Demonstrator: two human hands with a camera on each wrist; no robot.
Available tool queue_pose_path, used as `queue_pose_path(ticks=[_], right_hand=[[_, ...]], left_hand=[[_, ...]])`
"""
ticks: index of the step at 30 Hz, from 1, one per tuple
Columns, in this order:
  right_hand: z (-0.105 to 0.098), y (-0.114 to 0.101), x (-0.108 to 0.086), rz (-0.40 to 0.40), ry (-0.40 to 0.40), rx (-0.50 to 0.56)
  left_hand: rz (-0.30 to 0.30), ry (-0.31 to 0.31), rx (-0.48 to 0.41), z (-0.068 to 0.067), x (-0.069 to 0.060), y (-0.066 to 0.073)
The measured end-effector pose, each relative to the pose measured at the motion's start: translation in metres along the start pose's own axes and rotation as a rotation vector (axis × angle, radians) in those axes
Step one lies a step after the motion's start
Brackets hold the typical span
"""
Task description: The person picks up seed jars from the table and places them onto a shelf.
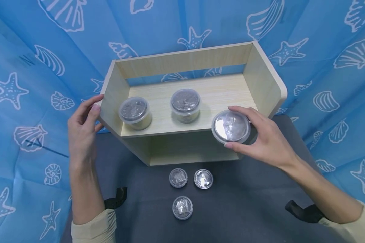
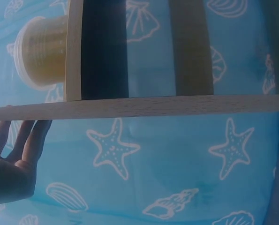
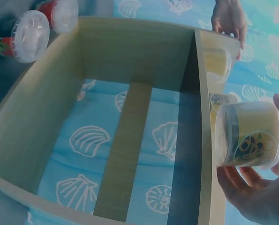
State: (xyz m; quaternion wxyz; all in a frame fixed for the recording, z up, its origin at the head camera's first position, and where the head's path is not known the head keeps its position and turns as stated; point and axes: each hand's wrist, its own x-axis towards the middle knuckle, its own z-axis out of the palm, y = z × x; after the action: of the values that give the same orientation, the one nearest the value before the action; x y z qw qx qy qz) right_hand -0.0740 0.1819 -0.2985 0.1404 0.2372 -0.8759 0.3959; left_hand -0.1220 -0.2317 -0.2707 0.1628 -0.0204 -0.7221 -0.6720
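Observation:
My right hand [image 1: 261, 135] grips a clear plastic tub [image 1: 231, 126] with a round lid, thumb on its near side and fingers on its far side. It holds the tub at the right front edge of the upper board of a pale wooden shelf [image 1: 213, 158]; in the right wrist view the tub [image 3: 252, 133] shows yellowish contents and a dark printed pattern. Two similar lidded tubs, a left one [image 1: 135, 113] and a middle one [image 1: 185, 105], stand on that board. My left hand [image 1: 84, 130] touches the shelf's left side panel [image 1: 113, 98] with its fingertips.
Three smaller lidded tubs, one left [image 1: 178, 178], one right [image 1: 203, 179] and one nearer [image 1: 182, 208], stand on the dark grey tabletop [image 1: 243, 209] before the shelf. A blue curtain [image 1: 310, 20] with white shells and starfish hangs behind and beside it.

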Motion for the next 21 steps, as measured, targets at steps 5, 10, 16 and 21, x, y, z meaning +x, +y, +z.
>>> queue_pose_path(ticks=[5, 10, 16, 21], right_hand=[[0.001, -0.002, 0.010, 0.086, 0.061, -0.009], [0.003, 0.000, 0.020, 0.173, 0.100, 0.035], [0.005, 0.003, 0.031, 0.223, 0.147, 0.068], [0.007, 0.005, 0.040, 0.266, 0.182, 0.060]], left_hand=[[0.011, 0.000, -0.025, 0.000, 0.000, -0.001], [0.018, 0.001, -0.058, 0.000, -0.001, -0.001], [0.024, 0.005, -0.048, 0.001, -0.001, -0.002], [0.031, 0.006, -0.044, 0.000, -0.001, -0.002]])
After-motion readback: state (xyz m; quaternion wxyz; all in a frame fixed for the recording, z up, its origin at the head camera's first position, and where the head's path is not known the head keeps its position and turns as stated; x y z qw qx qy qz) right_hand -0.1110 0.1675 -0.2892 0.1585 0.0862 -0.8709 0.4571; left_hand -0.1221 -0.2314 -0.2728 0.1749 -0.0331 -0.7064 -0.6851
